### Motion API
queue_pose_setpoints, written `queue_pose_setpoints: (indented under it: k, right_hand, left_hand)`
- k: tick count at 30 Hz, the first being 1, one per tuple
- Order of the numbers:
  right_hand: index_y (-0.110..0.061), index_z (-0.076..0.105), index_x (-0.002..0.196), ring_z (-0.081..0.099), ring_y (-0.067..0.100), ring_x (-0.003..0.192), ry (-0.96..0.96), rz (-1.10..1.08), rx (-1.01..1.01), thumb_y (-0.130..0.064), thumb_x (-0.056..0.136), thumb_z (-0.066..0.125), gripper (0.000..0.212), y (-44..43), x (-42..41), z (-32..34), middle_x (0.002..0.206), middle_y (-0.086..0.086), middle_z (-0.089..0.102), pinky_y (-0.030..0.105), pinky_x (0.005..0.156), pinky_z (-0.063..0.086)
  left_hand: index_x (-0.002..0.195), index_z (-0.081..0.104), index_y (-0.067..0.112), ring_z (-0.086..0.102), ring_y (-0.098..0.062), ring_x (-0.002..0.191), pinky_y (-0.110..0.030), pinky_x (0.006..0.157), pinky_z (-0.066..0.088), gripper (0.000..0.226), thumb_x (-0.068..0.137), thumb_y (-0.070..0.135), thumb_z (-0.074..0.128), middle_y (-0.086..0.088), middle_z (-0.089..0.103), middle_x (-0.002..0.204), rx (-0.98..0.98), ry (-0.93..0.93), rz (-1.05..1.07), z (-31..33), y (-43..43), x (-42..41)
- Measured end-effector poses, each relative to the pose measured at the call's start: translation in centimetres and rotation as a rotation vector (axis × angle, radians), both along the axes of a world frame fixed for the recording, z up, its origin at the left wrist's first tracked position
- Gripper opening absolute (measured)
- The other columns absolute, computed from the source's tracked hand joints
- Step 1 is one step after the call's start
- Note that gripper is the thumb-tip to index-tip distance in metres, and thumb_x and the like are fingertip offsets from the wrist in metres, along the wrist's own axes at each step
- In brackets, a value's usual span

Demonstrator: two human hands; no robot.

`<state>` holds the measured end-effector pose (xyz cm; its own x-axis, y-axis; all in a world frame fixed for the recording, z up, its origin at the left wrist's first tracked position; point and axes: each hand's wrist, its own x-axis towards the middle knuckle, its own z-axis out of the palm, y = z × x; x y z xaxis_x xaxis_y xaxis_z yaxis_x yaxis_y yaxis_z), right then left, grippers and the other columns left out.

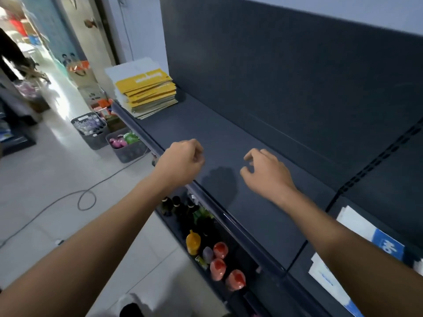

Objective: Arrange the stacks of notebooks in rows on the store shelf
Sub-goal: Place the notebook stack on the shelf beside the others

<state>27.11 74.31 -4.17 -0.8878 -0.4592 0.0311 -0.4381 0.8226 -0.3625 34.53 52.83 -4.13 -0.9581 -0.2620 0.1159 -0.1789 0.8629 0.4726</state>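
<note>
A stack of yellow-covered notebooks [148,92] lies at the far left end of the dark grey store shelf [229,138], slightly fanned out. Behind that stack stands a taller pile of white paper [132,69]. My left hand [180,161] hovers over the shelf's front edge, fingers loosely curled, holding nothing. My right hand [265,172] hangs over the middle of the shelf with its fingers apart and empty. White and blue notebooks [366,236] lie on the shelf section at the right, partly hidden by my right forearm.
A lower shelf [206,243] holds dark bottles, a yellow bottle and red-capped items. Two grey baskets [91,129] of goods stand on the tiled floor at the left. A cable [87,200] loops across the floor. A person stands far left in the aisle.
</note>
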Motion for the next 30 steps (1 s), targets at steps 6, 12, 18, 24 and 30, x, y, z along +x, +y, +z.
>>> queue_pose_setpoints:
  k: [6,12,18,24,30]
  right_hand:
    - [-0.024,0.057,0.12,0.061,0.025,0.103,-0.029,0.032,0.028,-0.035,0.092,0.053,0.03,-7.4,-2.5,-0.6,0.12,-0.002,0.058,0.039,0.085,0.05]
    - [-0.025,0.057,0.118,0.062,0.026,0.103,-0.025,0.059,0.013,-0.035,0.091,0.054,0.029,-14.5,-6.6,-0.5,0.119,-0.002,0.058,0.04,0.085,0.05]
    - [-0.025,0.056,0.117,0.062,0.026,0.101,-0.033,0.094,-0.012,-0.037,0.092,0.054,0.028,-21.9,-10.2,-0.5,0.119,-0.003,0.057,0.041,0.085,0.051]
    - [-0.027,0.055,0.12,0.062,0.024,0.096,-0.016,0.103,-0.038,-0.037,0.093,0.053,0.029,-30.4,-14.6,-0.5,0.119,-0.004,0.056,0.035,0.073,0.045]
    - [-0.024,0.053,0.117,0.062,0.028,0.095,-0.026,0.084,0.008,-0.038,0.093,0.054,0.028,-36.8,-15.9,-0.8,0.116,-0.002,0.057,0.039,0.077,0.05]
  left_hand:
    - [0.109,0.065,0.014,0.063,-0.023,0.1,-0.04,0.087,0.053,0.023,0.091,0.024,0.054,0.001,0.07,0.104,-0.003,-0.013,0.026,-0.4,-6.1,-1.7]
    - [0.11,0.064,0.014,0.062,-0.02,0.097,-0.037,0.085,0.052,0.023,0.091,0.023,0.054,0.003,0.069,0.102,-0.013,0.02,0.011,0.3,-12.0,-3.9]
    - [0.114,0.065,0.015,0.062,-0.018,0.097,-0.038,0.086,0.052,0.024,0.092,0.02,0.055,0.002,0.069,0.104,-0.02,0.004,0.037,1.1,-19.1,-6.1]
    - [0.112,0.064,0.017,0.062,-0.018,0.093,-0.04,0.082,0.053,0.022,0.095,0.023,0.051,0.002,0.066,0.103,-0.059,0.018,0.004,1.9,-26.4,-9.4]
    - [0.111,0.066,0.022,0.064,-0.014,0.093,-0.036,0.08,0.053,0.024,0.094,0.027,0.049,0.008,0.068,0.101,-0.034,0.051,0.022,1.6,-32.7,-11.4]
